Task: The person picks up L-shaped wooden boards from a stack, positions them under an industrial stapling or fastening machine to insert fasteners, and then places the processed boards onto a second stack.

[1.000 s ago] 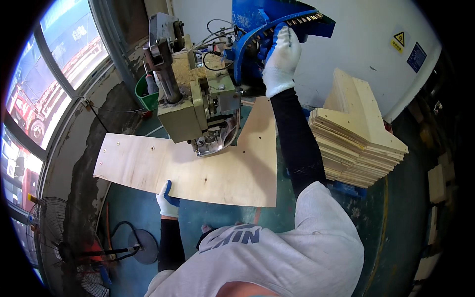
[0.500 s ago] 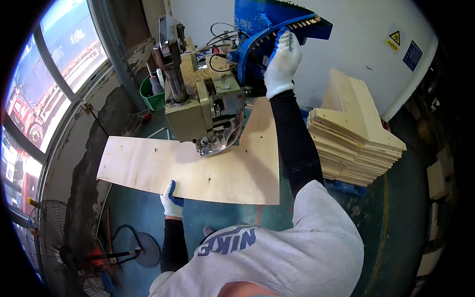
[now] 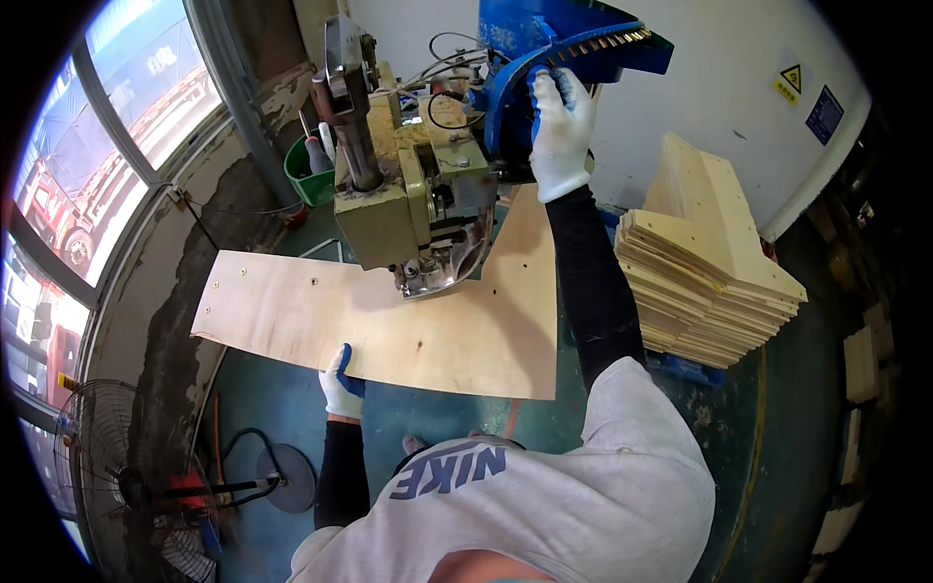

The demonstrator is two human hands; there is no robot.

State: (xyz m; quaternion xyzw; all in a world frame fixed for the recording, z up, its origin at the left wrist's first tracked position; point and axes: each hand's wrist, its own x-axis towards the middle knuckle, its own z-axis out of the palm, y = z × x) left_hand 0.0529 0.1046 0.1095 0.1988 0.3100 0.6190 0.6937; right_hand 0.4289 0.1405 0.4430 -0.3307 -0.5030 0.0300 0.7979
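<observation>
Lying flat beneath the machine head, the plywood panel (image 3: 457,350) runs from the left toward the right, where a wider arm extends up past the machine. Metal-ringed holes show toward its left end; two small dark holes on the right arm. Near edge overhangs the green floor (image 3: 462,413); support underneath not visible.

Left hand (image 3: 343,387), in a white glove with blue coating: closed on the panel's near edge, thumb on top, fingers hidden below. Right hand (image 3: 564,136), gloved alike: raised against the blue hopper (image 3: 520,29), fingers partly curled at its curved rim; cannot tell whether anything is held between them. Row of small metal pieces (image 3: 598,44) along the hopper's sloping edge, just above these fingers.

Machine (image 3: 374,228): greenish body, dusty on top, shiny metal foot (image 3: 428,282) over the panel's middle; contact cannot be judged.

Right of the right forearm: stack of cut plywood (image 3: 680,282) on a blue pallet (image 3: 690,369). Left of the machine: green bin (image 3: 309,185) containing a screwdriver (image 3: 318,155). Lower left: wire-cage fan (image 3: 102,447). Farther left: windows, with a red vehicle (image 3: 58,214) outside.
</observation>
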